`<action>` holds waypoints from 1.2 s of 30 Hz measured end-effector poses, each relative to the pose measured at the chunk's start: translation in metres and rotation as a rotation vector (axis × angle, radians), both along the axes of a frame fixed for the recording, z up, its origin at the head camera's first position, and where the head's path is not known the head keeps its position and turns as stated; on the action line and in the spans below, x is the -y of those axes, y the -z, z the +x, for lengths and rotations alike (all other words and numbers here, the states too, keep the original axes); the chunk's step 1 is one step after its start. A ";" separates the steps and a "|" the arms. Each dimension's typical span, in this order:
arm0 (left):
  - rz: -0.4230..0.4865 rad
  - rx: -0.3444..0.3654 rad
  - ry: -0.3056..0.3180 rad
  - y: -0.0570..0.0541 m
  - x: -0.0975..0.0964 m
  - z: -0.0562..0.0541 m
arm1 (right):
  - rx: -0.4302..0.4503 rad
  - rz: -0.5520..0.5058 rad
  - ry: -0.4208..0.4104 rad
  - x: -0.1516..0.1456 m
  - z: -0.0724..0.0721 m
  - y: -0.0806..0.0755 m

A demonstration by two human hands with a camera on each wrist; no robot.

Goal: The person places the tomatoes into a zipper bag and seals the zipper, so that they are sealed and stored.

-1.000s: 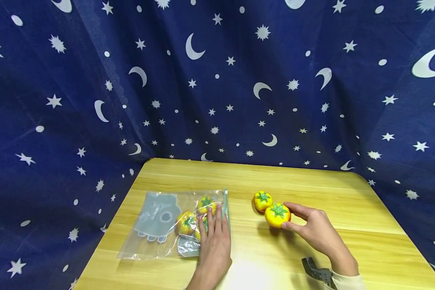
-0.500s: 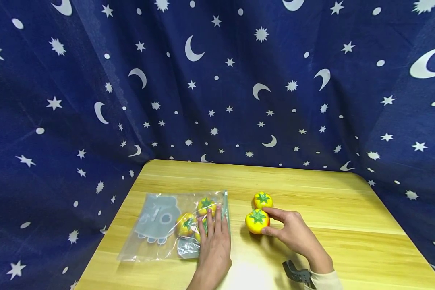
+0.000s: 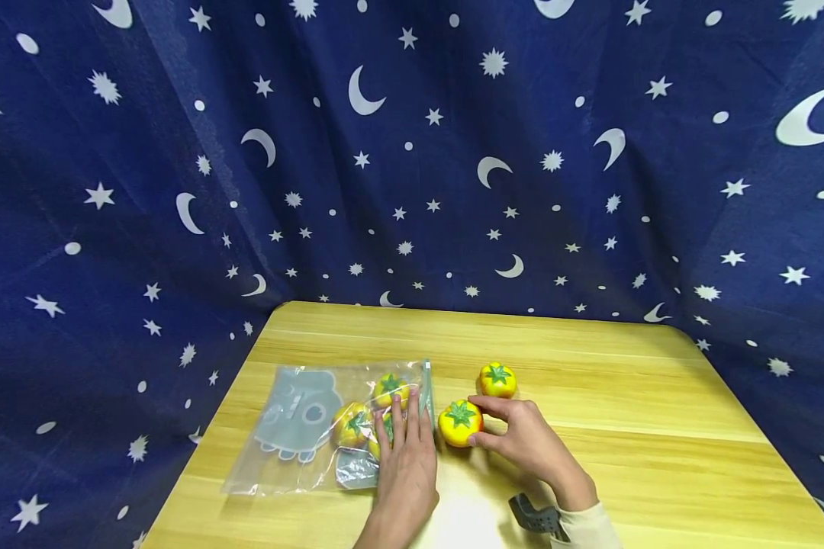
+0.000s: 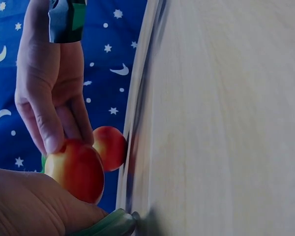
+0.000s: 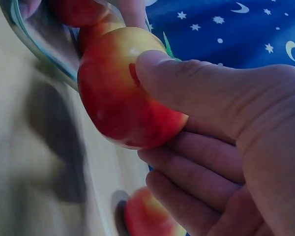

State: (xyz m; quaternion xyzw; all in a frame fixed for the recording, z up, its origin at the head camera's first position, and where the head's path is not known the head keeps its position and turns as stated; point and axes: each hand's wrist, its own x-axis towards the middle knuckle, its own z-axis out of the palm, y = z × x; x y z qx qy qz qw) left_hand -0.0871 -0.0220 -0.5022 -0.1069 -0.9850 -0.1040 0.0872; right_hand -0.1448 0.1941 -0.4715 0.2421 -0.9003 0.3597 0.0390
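My right hand (image 3: 532, 446) pinches a yellow and red toy tomato (image 3: 459, 423) between thumb and fingers. The tomato's green leafy top faces up, and it hovers just right of the mouth of a clear zip bag (image 3: 247, 467). My left hand (image 3: 405, 476) lies over the bag with straight fingers; its thumb is hidden in the head view. In the left wrist view, that thumb (image 4: 83, 209) touches the bag's green zip edge (image 4: 108, 223). Several toy tomatoes (image 3: 352, 425) show inside the bag, partly under the left fingers. A loose toy tomato (image 3: 497, 380) sits behind my right hand.
The bag lies flat on a wooden table (image 3: 645, 427), with a grey cartoon print (image 3: 298, 408) on its left part. A dark blue curtain (image 3: 412, 152) with moons and stars hangs behind the table and at its sides.
My right hand has carried the toy tomato leftward, from beside the loose tomato to near the bag's mouth. The left hand and the bag stay in place.
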 end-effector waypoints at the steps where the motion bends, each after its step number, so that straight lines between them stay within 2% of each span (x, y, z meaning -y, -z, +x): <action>1: -0.002 -0.001 0.000 0.000 0.000 0.000 | 0.007 -0.003 -0.002 0.002 0.000 0.000; 18: -0.011 -0.005 -0.023 0.000 -0.001 -0.001 | 0.052 -0.032 -0.032 0.023 -0.001 0.009; 24: -0.010 -0.013 -0.022 0.001 -0.001 -0.001 | 0.052 -0.024 -0.018 0.028 -0.001 0.011; 36: -0.014 -0.056 -0.023 0.003 0.000 -0.001 | 0.024 -0.019 -0.041 0.044 0.001 0.018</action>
